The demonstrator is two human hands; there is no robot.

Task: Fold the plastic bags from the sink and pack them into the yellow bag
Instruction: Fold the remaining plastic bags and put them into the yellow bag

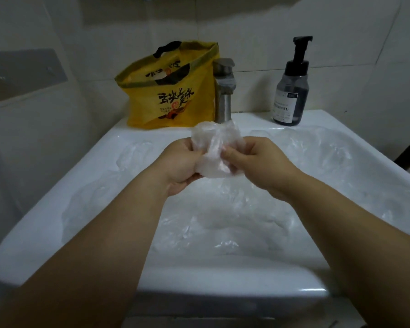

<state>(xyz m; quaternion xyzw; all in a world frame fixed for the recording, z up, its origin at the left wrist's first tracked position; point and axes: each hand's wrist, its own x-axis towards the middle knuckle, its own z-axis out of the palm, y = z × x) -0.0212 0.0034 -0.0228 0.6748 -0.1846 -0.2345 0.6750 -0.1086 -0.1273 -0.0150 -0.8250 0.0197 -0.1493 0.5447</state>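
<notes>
Pinching plastic bag (214, 144), left hand (181, 166) and right hand (252, 159); faucet (223, 91), yellow bag (171, 95) behind.

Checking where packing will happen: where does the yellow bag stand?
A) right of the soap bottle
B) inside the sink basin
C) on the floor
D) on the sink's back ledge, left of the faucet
D: the yellow bag stands on the sink ledge, just left of the faucet.

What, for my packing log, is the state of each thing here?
Crumpled clear plastic bag: bunched, held aloft.
Left hand: grips that bag.
Right hand: pinches it.
Yellow printed bag: upright, mouth open.
White ceramic sink: strewn with loose clear bags.
Dark pump bottle: upright.
</notes>
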